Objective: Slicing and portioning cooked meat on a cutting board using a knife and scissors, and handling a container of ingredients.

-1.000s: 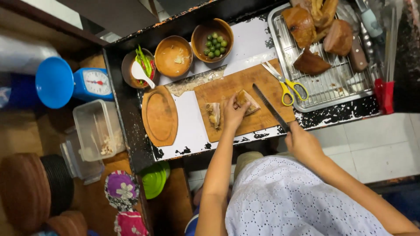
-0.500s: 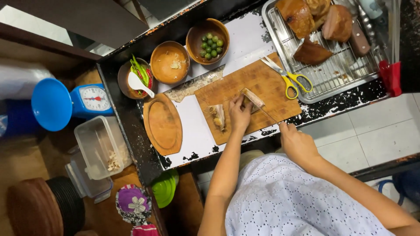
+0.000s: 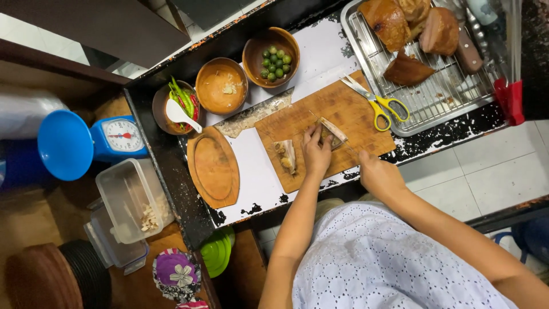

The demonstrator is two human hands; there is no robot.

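Wooden board (image 3: pixel 354 114), pinned meat (image 3: pixel 330 133) (fingers (image 3: pixel 311 137))

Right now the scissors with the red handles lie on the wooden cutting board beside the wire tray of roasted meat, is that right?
Not quite: the scissors have yellow handles, not red. The head view shows them lying on the wooden cutting board, beside the wire tray of roasted meat, as you said.

Light was bright and even from above, shadows soft; the left edge lay dim, and the picture stayed fairly sharp.
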